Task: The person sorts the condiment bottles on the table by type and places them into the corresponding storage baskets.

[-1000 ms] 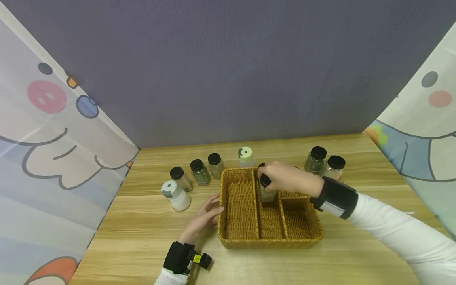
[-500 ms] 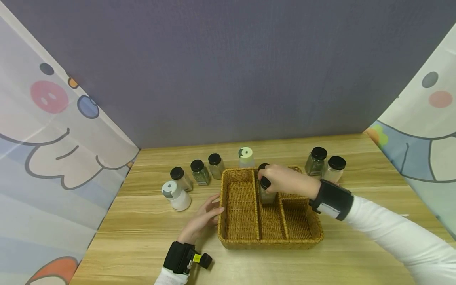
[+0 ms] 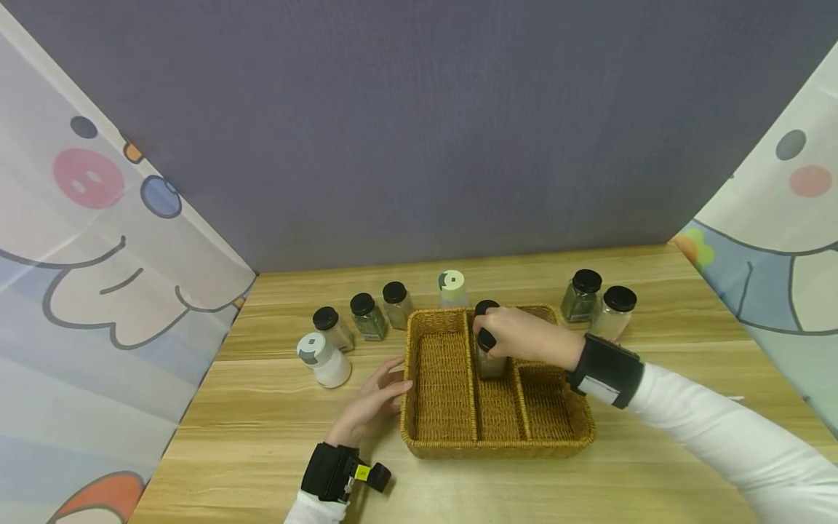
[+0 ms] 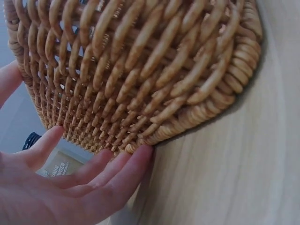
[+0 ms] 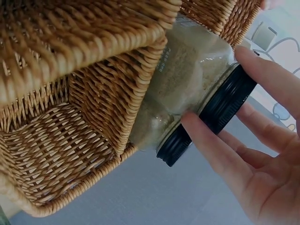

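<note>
In the head view, my right hand pinches the black lid of a spice jar standing in the middle compartment of the wicker basket. The right wrist view shows pale brown powder inside this clear jar, with thumb and fingertips at its lid. Right behind it is a second black-lidded jar, partly hidden by the hand. My left hand is at the basket's left side, its thumb by the rim. Several extended fingertips touch the woven outer wall in the left wrist view.
Left of the basket stand a white-lidded jar and several black-lidded spice jars. Another pale-lidded jar stands behind the basket. Two more black-lidded jars are at the back right. A dark grey panel rises behind the table.
My right hand and the pinched jar have shifted slightly toward the front of the basket, showing a bit more of the lid behind. The left hand has stayed in place.
</note>
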The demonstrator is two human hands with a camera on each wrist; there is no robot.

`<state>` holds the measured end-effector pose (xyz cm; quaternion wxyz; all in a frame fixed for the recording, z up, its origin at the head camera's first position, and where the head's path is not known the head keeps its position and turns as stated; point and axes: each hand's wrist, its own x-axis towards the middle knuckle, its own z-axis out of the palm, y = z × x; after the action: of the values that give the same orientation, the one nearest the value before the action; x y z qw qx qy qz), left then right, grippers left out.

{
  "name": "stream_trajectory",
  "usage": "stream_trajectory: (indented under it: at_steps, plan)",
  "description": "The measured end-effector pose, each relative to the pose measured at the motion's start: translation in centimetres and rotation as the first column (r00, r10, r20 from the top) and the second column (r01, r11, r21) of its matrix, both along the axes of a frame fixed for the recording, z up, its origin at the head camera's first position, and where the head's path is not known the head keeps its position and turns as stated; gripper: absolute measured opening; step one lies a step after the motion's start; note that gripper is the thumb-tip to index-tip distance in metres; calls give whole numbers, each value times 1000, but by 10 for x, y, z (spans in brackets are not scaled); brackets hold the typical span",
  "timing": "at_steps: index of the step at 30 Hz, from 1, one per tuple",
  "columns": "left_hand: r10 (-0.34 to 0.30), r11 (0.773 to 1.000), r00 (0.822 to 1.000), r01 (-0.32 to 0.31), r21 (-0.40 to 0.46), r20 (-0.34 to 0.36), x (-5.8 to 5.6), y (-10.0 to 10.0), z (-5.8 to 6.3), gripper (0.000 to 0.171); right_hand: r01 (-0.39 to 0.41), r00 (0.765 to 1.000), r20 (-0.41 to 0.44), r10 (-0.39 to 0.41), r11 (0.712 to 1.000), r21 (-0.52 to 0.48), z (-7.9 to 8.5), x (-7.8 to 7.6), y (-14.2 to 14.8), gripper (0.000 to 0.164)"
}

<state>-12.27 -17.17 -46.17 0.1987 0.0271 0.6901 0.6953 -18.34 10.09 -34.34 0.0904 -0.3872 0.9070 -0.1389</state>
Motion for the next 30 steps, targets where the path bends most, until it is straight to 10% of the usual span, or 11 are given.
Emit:
stream_trajectory:
  at_steps: [30]
  plan:
    - [-27, 1000, 999, 27, -2, 42, -10, -10, -12, 69, 8, 1000, 7, -8, 999, 32, -8, 4, 1, 37]
